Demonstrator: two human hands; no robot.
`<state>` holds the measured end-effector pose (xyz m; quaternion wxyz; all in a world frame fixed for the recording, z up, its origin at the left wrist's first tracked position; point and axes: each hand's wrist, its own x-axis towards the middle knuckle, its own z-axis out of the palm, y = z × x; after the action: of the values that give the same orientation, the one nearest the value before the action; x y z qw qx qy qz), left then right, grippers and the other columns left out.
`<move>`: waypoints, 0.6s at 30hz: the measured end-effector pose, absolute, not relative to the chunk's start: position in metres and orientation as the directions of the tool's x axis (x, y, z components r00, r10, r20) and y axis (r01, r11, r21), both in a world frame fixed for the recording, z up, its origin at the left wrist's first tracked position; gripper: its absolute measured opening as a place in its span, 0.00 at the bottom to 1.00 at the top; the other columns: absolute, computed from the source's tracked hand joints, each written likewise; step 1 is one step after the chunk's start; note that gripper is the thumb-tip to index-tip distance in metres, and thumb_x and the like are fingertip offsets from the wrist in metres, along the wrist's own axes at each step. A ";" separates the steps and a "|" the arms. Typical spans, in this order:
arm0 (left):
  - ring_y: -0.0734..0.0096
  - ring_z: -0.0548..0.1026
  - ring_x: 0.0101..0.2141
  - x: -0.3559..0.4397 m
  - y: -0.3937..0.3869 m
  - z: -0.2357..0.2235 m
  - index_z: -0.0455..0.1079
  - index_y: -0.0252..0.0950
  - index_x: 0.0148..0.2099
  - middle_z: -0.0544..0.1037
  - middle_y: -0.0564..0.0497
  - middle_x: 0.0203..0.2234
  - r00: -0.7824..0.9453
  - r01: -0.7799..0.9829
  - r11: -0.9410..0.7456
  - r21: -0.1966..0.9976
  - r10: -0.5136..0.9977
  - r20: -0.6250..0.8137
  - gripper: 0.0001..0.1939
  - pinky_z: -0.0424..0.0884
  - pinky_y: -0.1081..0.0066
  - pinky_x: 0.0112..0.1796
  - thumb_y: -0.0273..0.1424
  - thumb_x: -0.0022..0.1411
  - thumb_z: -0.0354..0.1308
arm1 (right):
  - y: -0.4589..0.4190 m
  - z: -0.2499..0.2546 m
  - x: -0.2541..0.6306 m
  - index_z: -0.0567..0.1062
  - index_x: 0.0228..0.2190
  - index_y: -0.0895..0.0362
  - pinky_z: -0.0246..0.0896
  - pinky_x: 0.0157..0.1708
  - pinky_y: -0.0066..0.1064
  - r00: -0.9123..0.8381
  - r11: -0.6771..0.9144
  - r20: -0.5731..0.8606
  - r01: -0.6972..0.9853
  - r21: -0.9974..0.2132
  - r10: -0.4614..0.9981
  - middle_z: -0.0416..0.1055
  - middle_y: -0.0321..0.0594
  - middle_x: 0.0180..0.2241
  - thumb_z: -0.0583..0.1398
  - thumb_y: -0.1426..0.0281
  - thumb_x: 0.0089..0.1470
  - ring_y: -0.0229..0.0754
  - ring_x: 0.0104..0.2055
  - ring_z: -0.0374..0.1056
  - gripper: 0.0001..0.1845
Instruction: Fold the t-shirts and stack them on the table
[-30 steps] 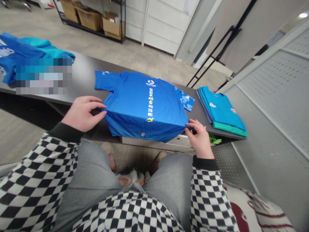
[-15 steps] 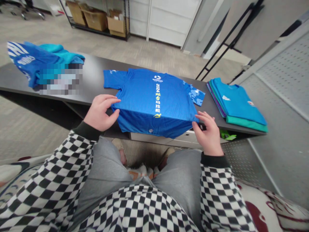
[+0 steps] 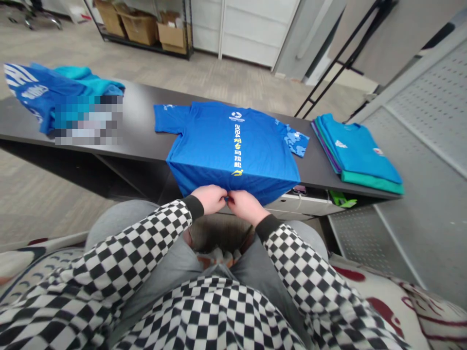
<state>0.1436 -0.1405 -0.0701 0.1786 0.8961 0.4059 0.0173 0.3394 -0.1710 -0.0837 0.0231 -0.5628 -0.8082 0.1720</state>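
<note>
A blue T-shirt (image 3: 226, 150) with a white and yellow print lies flat on the dark table (image 3: 138, 131), its lower part hanging over the near edge. My left hand (image 3: 208, 198) and my right hand (image 3: 245, 204) meet at the middle of the hanging hem, fingers pinched on the fabric there. Both sleeves are checkered black and white.
A folded stack of teal and blue shirts (image 3: 355, 155) sits at the table's right end. A loose heap of blue shirts (image 3: 44, 92) lies at the left end. Behind the table stand a shelf with cardboard boxes (image 3: 146, 24) and white doors. A perforated grey panel (image 3: 419, 136) rises on the right.
Both hands left the shirt's side edges and came together at the centre of its hanging hem, where they now pinch the fabric.
</note>
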 end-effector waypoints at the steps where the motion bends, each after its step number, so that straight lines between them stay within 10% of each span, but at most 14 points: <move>1: 0.53 0.87 0.49 0.140 -0.136 -0.072 0.86 0.41 0.49 0.89 0.43 0.46 0.645 0.741 -0.582 0.335 0.756 -0.114 0.15 0.79 0.62 0.49 0.32 0.72 0.57 | -0.169 -0.086 0.342 0.86 0.45 0.56 0.71 0.49 0.35 -0.344 0.288 -0.159 0.911 -0.295 0.925 0.87 0.51 0.44 0.61 0.70 0.71 0.53 0.47 0.83 0.12; 18: 0.55 0.86 0.44 0.076 -0.114 -0.062 0.89 0.41 0.46 0.90 0.46 0.42 0.425 0.840 -0.347 0.418 0.898 -0.109 0.17 0.76 0.67 0.47 0.35 0.69 0.57 | -0.158 -0.067 0.433 0.90 0.47 0.53 0.72 0.51 0.32 -0.170 0.019 -0.328 0.909 -0.416 0.929 0.89 0.43 0.48 0.61 0.64 0.73 0.48 0.48 0.83 0.16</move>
<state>0.0764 -0.1137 -0.0621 0.2101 0.8176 0.5315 0.0698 0.4328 -0.1575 -0.0667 0.0180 -0.6440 -0.7137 0.2749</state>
